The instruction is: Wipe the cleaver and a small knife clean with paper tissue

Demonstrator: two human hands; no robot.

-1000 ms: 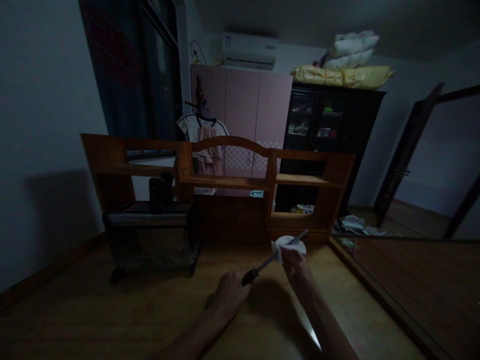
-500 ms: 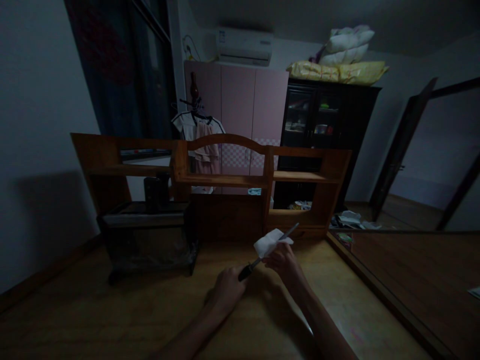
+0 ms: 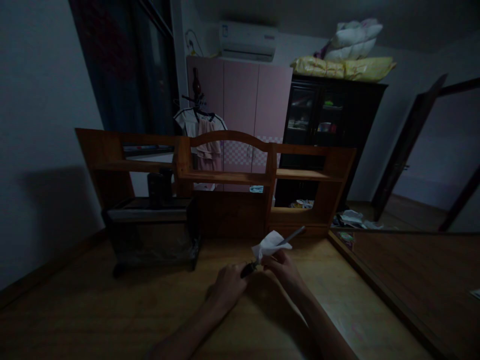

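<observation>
My left hand (image 3: 228,286) is closed round the dark handle of a knife (image 3: 290,236) whose thin blade points up and to the right. My right hand (image 3: 282,265) pinches a white tissue (image 3: 268,244) folded round the blade close to the handle. Both hands hover over the wooden desk (image 3: 112,310), just in front of the shelf unit. The room is dim and the blade's edge is hard to make out.
A wooden shelf unit (image 3: 225,175) stands at the back of the desk, with a dark tank-like box (image 3: 153,235) at its left. Behind are a pink wardrobe (image 3: 243,110), a dark cabinet (image 3: 330,130) and an open door (image 3: 405,150) at the right.
My right hand has slid the tissue down the blade from near the tip towards the handle. Both hands have drifted slightly, and the view has shifted a little.
</observation>
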